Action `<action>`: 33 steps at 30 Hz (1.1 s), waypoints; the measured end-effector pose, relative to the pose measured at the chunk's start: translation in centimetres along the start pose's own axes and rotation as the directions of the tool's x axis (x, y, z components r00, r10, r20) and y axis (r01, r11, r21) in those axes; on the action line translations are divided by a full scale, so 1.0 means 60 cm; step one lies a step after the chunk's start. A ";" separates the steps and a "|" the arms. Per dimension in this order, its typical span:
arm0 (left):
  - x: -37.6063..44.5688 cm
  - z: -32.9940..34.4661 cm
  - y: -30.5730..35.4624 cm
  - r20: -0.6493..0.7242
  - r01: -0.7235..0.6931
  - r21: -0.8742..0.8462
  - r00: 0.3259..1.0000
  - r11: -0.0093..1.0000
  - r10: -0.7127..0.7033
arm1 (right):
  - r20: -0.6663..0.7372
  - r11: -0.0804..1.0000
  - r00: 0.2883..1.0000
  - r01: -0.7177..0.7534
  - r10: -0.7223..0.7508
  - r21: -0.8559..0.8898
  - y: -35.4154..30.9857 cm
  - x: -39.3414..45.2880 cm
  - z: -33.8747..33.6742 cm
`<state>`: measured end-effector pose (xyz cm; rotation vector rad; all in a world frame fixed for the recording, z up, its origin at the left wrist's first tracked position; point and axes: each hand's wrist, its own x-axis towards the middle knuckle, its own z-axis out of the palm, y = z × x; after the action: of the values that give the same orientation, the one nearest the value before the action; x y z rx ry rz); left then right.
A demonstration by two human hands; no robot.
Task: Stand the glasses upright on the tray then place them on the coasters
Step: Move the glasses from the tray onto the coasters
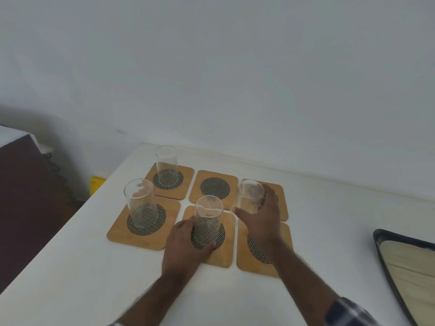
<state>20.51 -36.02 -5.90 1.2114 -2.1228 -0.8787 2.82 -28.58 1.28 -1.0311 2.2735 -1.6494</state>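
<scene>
Two coasters (pixel 215 187) free; tray (pixel 386 260) at right edge.

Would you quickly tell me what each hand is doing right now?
Left hand: closed around the front middle glass, which stands on its coaster.
Right hand: holding a tilted glass above the right-hand coasters.

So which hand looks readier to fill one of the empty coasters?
The right hand: it holds a glass above the right-side coasters. The left hand grips a glass already standing on one.
</scene>
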 end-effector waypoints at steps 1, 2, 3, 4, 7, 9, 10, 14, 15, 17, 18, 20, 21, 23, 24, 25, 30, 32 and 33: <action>0.000 0.000 0.000 -0.003 -0.001 0.002 1.000 1.000 0.001 | 0.010 1.000 1.000 -0.002 0.002 -0.008 0.002 0.013 0.011; 0.001 0.000 0.000 -0.004 -0.001 0.004 1.000 1.000 0.001 | 0.025 1.000 1.000 0.000 0.001 -0.020 0.002 0.025 0.022; 0.001 -0.001 0.000 -0.005 -0.003 0.005 1.000 1.000 0.004 | 0.038 1.000 0.999 0.002 -0.001 -0.030 0.003 0.039 0.032; 0.001 -0.001 0.001 -0.005 -0.005 0.006 1.000 1.000 0.005 | 0.051 0.999 0.999 0.006 -0.004 -0.035 0.003 0.052 0.042; 0.002 -0.004 0.005 -0.008 -0.004 0.002 1.000 1.000 0.004 | 0.082 0.999 0.997 0.008 -0.006 -0.035 -0.002 0.090 0.071; 0.002 -0.005 0.007 0.000 0.008 0.003 1.000 1.000 -0.008 | 0.101 0.999 0.995 0.004 0.001 -0.040 -0.003 0.112 0.090; 0.002 -0.005 0.008 0.001 0.013 -0.002 1.000 1.000 -0.013 | 0.111 0.999 0.994 0.003 0.002 -0.045 -0.002 0.120 0.099; 0.003 -0.004 0.005 0.000 0.008 0.004 1.000 1.000 -0.008 | 0.154 0.997 0.987 -0.037 0.046 -0.060 0.003 0.143 0.129; 0.004 -0.004 0.004 0.000 0.006 0.009 1.000 1.000 -0.006 | 0.155 0.997 0.986 -0.050 0.060 -0.065 0.006 0.148 0.135; 0.005 -0.004 0.002 -0.005 0.001 0.008 1.000 1.000 -0.001 | 0.155 0.994 0.984 -0.071 0.083 -0.081 0.009 0.155 0.147; 0.005 -0.004 0.002 -0.006 -0.001 0.008 1.000 1.000 0.001 | 0.156 0.993 0.984 -0.074 0.087 -0.092 0.010 0.158 0.152; 0.005 -0.003 0.001 -0.006 -0.005 0.016 1.000 1.000 0.005 | 0.160 0.992 0.984 -0.064 0.081 -0.107 0.013 0.163 0.163; 0.006 -0.002 -0.001 -0.010 -0.010 0.021 1.000 1.000 0.011 | 0.163 0.992 0.984 -0.059 0.076 -0.108 0.014 0.165 0.167; 0.007 0.000 -0.003 -0.017 -0.013 0.029 1.000 1.000 0.014 | 0.169 0.992 0.983 -0.055 0.074 -0.115 0.015 0.169 0.173; 0.007 0.000 -0.003 -0.017 -0.011 0.030 1.000 0.999 0.012 | 0.172 0.991 0.982 -0.054 0.074 -0.121 0.015 0.169 0.175; 0.007 0.000 -0.004 -0.016 -0.012 0.031 1.000 0.999 0.012 | 0.172 0.991 0.982 -0.053 0.074 -0.125 0.016 0.170 0.177; 0.007 0.002 -0.004 -0.024 -0.018 0.035 1.000 0.999 0.019 | 0.173 0.991 0.981 -0.065 0.085 -0.116 0.019 0.169 0.183; 0.007 0.003 -0.005 -0.023 -0.019 0.043 1.000 0.999 0.020 | 0.172 0.991 0.979 -0.091 0.108 -0.103 0.020 0.167 0.185; 0.007 0.003 -0.005 -0.023 -0.020 0.045 1.000 0.999 0.021 | 0.172 0.990 0.978 -0.103 0.119 -0.098 0.020 0.166 0.186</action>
<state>20.36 -36.50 -6.20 1.2144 -2.1427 -0.8080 0.27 -43.12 -1.43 -1.0058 2.2598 -1.3672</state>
